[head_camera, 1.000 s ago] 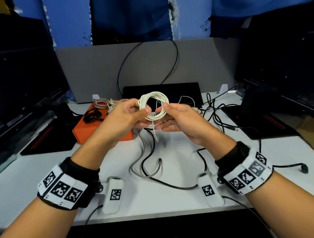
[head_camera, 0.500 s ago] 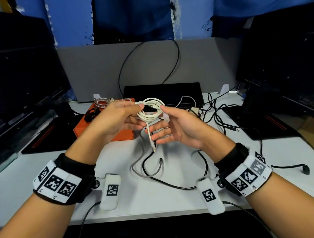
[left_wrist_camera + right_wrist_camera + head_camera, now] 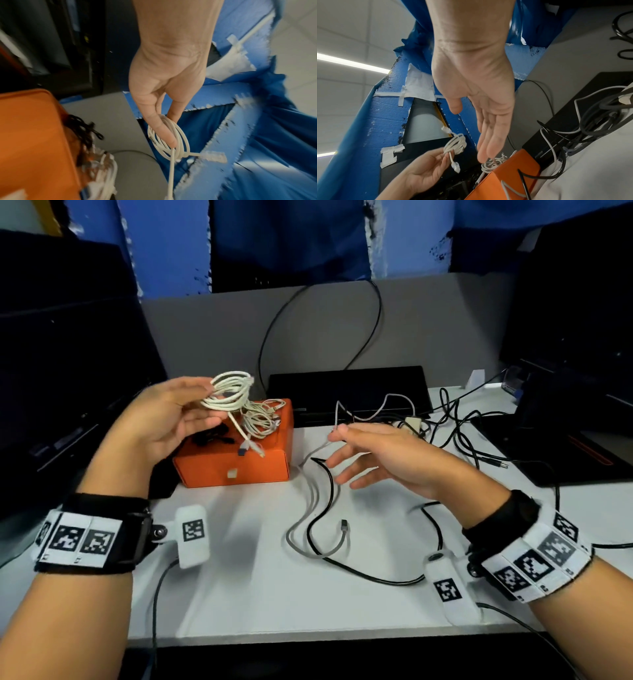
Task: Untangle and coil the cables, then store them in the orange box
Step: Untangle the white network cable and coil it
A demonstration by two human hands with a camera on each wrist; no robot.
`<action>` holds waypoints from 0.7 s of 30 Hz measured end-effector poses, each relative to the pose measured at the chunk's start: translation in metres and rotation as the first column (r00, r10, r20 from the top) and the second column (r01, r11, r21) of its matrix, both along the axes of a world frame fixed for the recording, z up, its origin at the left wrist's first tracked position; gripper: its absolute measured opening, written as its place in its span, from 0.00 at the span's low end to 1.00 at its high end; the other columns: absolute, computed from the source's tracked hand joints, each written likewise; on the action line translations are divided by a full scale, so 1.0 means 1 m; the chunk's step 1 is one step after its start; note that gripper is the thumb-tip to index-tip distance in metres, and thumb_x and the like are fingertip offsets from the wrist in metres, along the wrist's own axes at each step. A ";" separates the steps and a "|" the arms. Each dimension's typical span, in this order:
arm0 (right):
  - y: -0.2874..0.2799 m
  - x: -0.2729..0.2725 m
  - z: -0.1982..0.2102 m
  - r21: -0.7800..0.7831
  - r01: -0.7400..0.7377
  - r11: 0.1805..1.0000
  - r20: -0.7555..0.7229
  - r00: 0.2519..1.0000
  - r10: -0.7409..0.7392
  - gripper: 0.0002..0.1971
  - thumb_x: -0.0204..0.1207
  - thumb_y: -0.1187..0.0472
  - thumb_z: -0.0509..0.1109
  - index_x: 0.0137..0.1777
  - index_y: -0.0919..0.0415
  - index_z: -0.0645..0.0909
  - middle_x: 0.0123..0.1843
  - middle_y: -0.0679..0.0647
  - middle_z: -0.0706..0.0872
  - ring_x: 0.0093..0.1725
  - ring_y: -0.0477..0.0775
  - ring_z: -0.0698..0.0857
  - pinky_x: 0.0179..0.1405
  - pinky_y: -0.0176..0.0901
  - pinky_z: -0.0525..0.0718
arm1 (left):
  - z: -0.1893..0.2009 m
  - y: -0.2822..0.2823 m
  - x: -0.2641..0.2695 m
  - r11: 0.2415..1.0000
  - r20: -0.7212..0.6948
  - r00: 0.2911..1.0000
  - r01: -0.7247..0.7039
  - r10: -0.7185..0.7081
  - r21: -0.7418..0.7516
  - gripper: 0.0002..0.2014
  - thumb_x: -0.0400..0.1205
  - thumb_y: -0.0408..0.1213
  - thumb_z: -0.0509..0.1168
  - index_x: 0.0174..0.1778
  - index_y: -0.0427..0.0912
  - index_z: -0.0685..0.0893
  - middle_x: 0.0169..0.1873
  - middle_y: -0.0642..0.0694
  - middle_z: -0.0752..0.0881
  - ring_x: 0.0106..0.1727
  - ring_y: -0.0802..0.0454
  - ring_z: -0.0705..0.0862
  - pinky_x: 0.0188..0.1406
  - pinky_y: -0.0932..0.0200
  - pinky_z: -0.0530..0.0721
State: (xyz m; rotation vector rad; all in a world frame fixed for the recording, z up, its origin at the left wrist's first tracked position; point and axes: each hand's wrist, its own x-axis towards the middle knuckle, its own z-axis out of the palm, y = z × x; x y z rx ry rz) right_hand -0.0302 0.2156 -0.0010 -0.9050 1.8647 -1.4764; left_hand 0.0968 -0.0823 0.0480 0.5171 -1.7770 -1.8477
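White desk (image 3: 239,594) carries the orange box (image 3: 236,463) at ten o'clock, with loose black and grey cables (image 3: 318,508) at centre. Above the box, the left hand (image 3: 164,419) pinches a coiled white cable (image 3: 227,392). At two o'clock, the right hand (image 3: 383,457) hovers with fingers spread, holding nothing.

Black wristbands (image 3: 133,530), white marker strips (image 3: 77,539) (both wrists).

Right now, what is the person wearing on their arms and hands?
Both hands are bare, left hand and right hand. Each wrist carries a black strap with a white band of square black-and-white codes, plus a small white tagged camera pod trailing a dark cable.
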 end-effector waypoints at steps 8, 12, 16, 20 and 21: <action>0.000 0.000 -0.001 0.170 -0.108 0.980 -0.114 0.985 0.128 0.16 0.89 0.44 0.63 0.65 0.52 0.86 0.57 0.54 0.93 0.55 0.63 0.93 0.58 0.52 0.89 | -0.038 -0.037 -0.010 0.997 0.162 0.987 -0.033 0.021 0.072 0.16 0.87 0.28 0.65 0.71 0.32 0.82 0.48 0.35 0.93 0.33 0.46 0.93 0.29 0.61 0.91; 0.003 -0.002 -0.001 0.187 -0.109 0.976 -0.148 0.979 0.138 0.15 0.87 0.43 0.65 0.63 0.49 0.87 0.56 0.51 0.93 0.53 0.60 0.94 0.60 0.52 0.89 | -0.031 -0.043 -0.001 0.998 0.177 0.982 0.060 -0.058 -0.005 0.17 0.85 0.30 0.67 0.71 0.34 0.84 0.56 0.31 0.90 0.35 0.49 0.93 0.30 0.62 0.92; 0.006 -0.003 0.000 0.203 -0.116 0.972 -0.160 0.976 0.150 0.16 0.86 0.42 0.65 0.63 0.49 0.87 0.56 0.51 0.94 0.52 0.59 0.94 0.60 0.52 0.89 | -0.031 -0.054 0.027 0.952 0.347 0.909 0.285 -0.231 -0.112 0.28 0.67 0.45 0.85 0.62 0.38 0.90 0.50 0.29 0.91 0.33 0.47 0.91 0.29 0.60 0.92; 0.007 -0.003 0.001 0.227 -0.121 0.966 -0.162 0.974 0.160 0.16 0.85 0.41 0.65 0.62 0.48 0.87 0.55 0.51 0.94 0.51 0.58 0.94 0.59 0.52 0.90 | -0.054 -0.062 0.044 0.896 0.606 0.745 0.428 -0.277 -0.117 0.16 0.81 0.33 0.74 0.65 0.35 0.88 0.47 0.32 0.91 0.34 0.46 0.90 0.32 0.58 0.92; 0.007 -0.002 0.001 0.236 -0.117 0.965 -0.160 0.974 0.158 0.16 0.85 0.41 0.65 0.62 0.48 0.87 0.55 0.51 0.94 0.51 0.58 0.94 0.58 0.51 0.90 | -0.058 -0.062 0.046 0.895 0.631 0.722 0.436 -0.284 -0.097 0.15 0.83 0.30 0.70 0.66 0.34 0.87 0.48 0.32 0.91 0.34 0.46 0.90 0.33 0.58 0.92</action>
